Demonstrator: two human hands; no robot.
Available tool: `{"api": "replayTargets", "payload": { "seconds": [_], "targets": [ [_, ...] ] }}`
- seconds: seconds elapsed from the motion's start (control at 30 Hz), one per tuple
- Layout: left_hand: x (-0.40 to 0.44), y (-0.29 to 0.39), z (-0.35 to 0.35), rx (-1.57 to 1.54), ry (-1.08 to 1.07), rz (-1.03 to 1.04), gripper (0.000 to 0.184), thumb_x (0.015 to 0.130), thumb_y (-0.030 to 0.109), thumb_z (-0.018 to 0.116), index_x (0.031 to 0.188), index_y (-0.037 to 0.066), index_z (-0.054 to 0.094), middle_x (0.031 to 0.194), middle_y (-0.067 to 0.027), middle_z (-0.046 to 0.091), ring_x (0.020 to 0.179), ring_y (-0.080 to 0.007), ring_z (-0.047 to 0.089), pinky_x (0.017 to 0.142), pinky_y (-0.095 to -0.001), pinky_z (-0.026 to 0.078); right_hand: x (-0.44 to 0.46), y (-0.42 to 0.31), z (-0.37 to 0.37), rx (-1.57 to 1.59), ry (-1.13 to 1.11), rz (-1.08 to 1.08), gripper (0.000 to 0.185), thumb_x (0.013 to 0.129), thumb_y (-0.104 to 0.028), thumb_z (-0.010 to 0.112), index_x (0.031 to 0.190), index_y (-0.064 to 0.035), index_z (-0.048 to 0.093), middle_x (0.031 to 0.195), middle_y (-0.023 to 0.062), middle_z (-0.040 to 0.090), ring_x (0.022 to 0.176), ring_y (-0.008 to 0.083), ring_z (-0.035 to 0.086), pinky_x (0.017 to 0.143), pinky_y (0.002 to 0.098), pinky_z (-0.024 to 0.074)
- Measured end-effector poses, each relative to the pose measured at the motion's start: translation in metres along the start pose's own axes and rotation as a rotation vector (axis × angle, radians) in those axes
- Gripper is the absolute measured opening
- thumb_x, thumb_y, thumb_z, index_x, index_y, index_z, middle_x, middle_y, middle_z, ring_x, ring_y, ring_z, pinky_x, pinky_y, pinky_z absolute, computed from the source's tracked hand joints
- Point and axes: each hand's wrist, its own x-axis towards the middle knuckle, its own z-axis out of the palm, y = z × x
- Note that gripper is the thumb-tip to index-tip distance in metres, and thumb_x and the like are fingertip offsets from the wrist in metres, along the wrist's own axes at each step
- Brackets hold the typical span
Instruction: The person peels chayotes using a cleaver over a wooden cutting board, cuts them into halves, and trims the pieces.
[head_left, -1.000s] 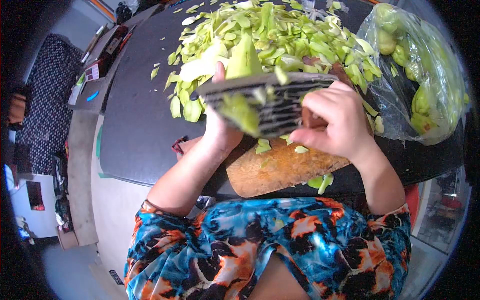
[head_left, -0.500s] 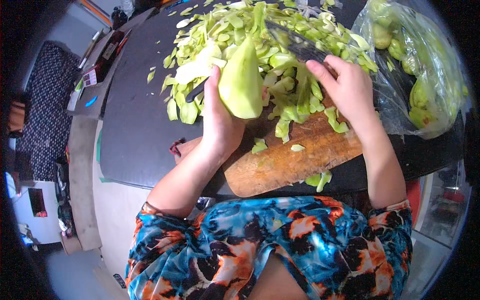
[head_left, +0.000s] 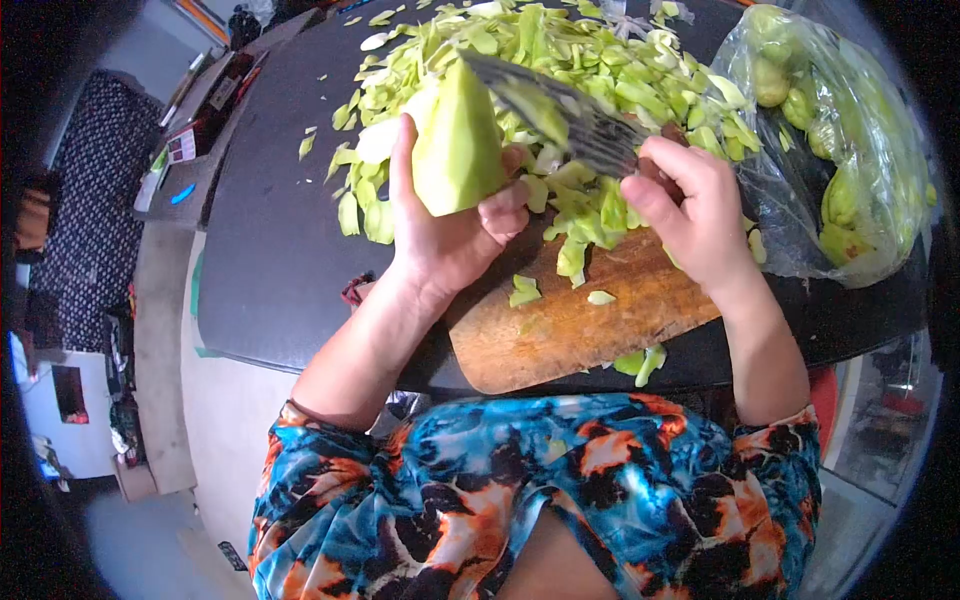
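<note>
My left hand is closed round the lower part of a pale green, tapered fruit that looks like a chayote, its narrow end up. Flat cut facets run down its smooth, skinless side. In my right hand is a wide-bladed knife, its blade smeared by motion and slanting up to the left. The tip appears close to the top of the fruit; whether it touches I cannot tell. Behind and under both hands spreads a heap of green slices and peelings. Part of it lies on the wooden cutting board.
A clear plastic bag with several green fruits lies at the right. Everything stands on a dark table, its near edge close to my body. A few scraps lie between board and edge. Shelving runs along the left.
The fruit has moved slightly left and turned in my left hand. My right hand has come lower, and the knife has swung left, its blade now near the fruit's top.
</note>
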Motion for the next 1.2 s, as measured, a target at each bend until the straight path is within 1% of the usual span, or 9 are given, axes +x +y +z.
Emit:
{"api": "replayTargets", "payload": {
  "seconds": [0.13,0.2,0.3,0.5,0.73,0.87,1.0,1.1,1.2],
  "targets": [
    [0.003,-0.009,0.01,0.558,0.14,0.303,0.068,0.087,0.064,0.042,0.117,0.004,0.05,0.103,-0.0124,0.057,0.06,-0.0172,0.044,0.051,-0.0269,0.034,0.0,0.013,0.001,0.16,0.051,0.098,0.039,0.085,-0.039,0.067,0.076,-0.004,0.051,0.055,0.0006,0.044,0.05,0.0088,0.042,0.048,0.0254,0.033],
    [0.003,-0.008,0.012,0.79,0.267,0.426,0.063,0.082,0.052,0.057,0.125,0.007,0.045,0.113,-0.0143,0.056,0.088,-0.0233,0.057,0.072,-0.0335,0.05,-0.001,0.01,-0.003,0.24,0.05,0.129,0.034,0.086,-0.033,0.068,0.087,-0.0041,0.05,0.061,-0.0005,0.047,0.055,0.0068,0.042,0.049,0.024,0.0332],
    [-0.004,0.002,0.031,1.365,0.352,0.468,0.058,0.071,0.025,0.078,0.114,0.007,0.044,0.103,-0.0099,0.055,0.095,-0.0172,0.055,0.082,-0.036,0.048,0.0,-0.003,-0.008,0.336,0.058,0.144,0.034,0.086,-0.029,0.068,0.097,-0.0038,0.049,0.069,0.0003,0.054,0.062,0.0063,0.048,0.053,0.0239,0.0381],
    [-0.006,0.002,0.028,2.361,0.331,0.378,0.055,0.071,0.035,0.076,0.11,0.008,0.048,0.102,-0.0143,0.06,0.087,-0.0329,0.063,0.074,-0.0412,0.052,0.005,-0.013,-0.026,-0.111,-0.147,0.132,0.028,0.093,-0.009,0.054,0.12,-0.0057,0.047,0.077,0.0067,0.06,0.068,0.0096,0.055,0.063,0.0254,0.0444],
    [-0.01,-0.014,0.022,2.549,0.367,0.482,0.056,0.071,0.036,0.075,0.111,0.006,0.047,0.097,-0.0133,0.057,0.088,-0.0309,0.062,0.071,-0.039,0.053,0.01,-0.039,-0.03,-0.208,-0.298,0.145,0.033,0.092,-0.015,0.052,0.125,-0.0089,0.05,0.081,0.0219,0.062,0.074,0.0402,0.06,0.064,0.044,0.046],
    [-0.011,-0.013,0.019,2.579,0.344,0.522,0.058,0.072,0.036,0.075,0.111,0.005,0.047,0.097,-0.0137,0.056,0.087,-0.0308,0.062,0.07,-0.0383,0.053,0.018,-0.048,-0.029,-0.282,-0.38,0.198,0.039,0.094,-0.016,0.049,0.133,-0.0133,0.046,0.077,0.0226,0.061,0.07,0.041,0.058,0.063,0.0444,0.0455],
    [-0.01,-0.014,0.019,2.586,0.362,0.498,0.058,0.071,0.036,0.075,0.111,0.005,0.047,0.096,-0.0137,0.056,0.087,-0.0308,0.061,0.071,-0.038,0.052,0.022,-0.048,-0.03,-0.293,-0.421,0.233,0.043,0.095,-0.017,0.046,0.139,-0.0184,0.041,0.074,0.0218,0.06,0.059,0.0355,0.058,0.06,0.0421,0.0461],
    [-0.009,-0.014,0.017,2.588,0.338,0.541,0.058,0.071,0.035,0.075,0.111,0.005,0.047,0.095,-0.0139,0.056,0.087,-0.031,0.061,0.073,-0.0381,0.052,0.028,-0.052,-0.033,-0.134,-0.513,0.396,0.047,0.099,-0.017,0.041,0.144,-0.0258,0.034,0.052,0.0021,0.045,0.041,0.0101,0.045,0.044,0.0269,0.0417],
    [-0.009,-0.017,0.016,2.59,0.325,0.56,0.057,0.072,0.034,0.075,0.112,0.005,0.047,0.095,-0.0142,0.056,0.087,-0.0315,0.061,0.074,-0.0385,0.052,0.035,-0.03,-0.029,-0.032,-0.595,0.516,0.046,0.1,-0.017,0.039,0.145,-0.0249,0.034,0.055,-0.0018,0.045,0.041,0.0068,0.045,0.041,0.0229,0.0411]
  ]
}}
